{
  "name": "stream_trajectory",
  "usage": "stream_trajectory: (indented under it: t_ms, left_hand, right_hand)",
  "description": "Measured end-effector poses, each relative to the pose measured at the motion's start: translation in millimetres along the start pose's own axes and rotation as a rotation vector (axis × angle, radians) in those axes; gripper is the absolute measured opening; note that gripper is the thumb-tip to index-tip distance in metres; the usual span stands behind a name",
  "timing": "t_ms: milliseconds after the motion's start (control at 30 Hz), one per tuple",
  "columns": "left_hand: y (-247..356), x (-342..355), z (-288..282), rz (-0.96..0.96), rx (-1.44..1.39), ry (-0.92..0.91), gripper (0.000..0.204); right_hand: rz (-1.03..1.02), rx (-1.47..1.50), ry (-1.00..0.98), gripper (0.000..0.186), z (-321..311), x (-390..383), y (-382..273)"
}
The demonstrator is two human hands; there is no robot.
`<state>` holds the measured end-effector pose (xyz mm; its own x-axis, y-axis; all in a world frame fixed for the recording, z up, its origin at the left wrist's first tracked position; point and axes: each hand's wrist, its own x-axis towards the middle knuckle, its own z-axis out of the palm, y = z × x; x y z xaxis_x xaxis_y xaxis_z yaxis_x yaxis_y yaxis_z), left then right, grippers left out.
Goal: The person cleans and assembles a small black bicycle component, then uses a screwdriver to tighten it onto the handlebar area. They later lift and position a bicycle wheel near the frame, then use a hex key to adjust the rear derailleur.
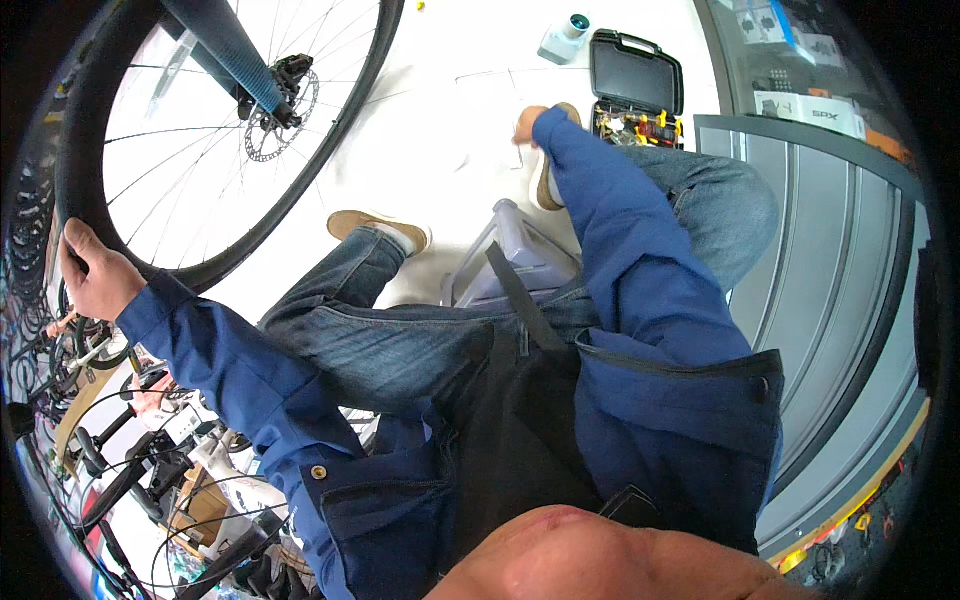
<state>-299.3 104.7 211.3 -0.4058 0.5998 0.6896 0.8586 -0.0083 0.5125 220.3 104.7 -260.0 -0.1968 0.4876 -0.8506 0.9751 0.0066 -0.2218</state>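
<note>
At the left, my left hand (100,275) is closed round the black tyre (240,255) of a spoked bicycle wheel. This wheel carries a disc brake rotor (285,115) at its hub, beside a dark blue fork leg (230,55). My right hand (530,124) is out in front of me, above my shoe, with its fingers curled together. A thin light line shows just under it, too fine for me to name. An open black tool case (637,72) lies right of that hand, with several small tools in its tray.
A pale box-shaped device with a round dark lens (566,40) stands on the white floor. Between my legs is a translucent plastic stool (515,250). Grey metal drawers (820,230) run along my right side, beside a glass case (790,50). Several bicycles crowd the lower left.
</note>
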Motion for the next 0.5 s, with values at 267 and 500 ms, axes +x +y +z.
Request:
stream_trajectory:
  t_ms: [267,500]
  left_hand:
    - [-14.7,9.2,0.9,0.042,0.113,0.013,0.055]
    - [-16.1,9.6,-1.5,0.093,0.176,-0.009,0.051]
  right_hand:
    - [-0.434,-0.587,0.425,0.049,-210.7,-146.4,32.6]
    - [-0.326,0.107,0.909,0.038,-181.2,-286.0,91.1]
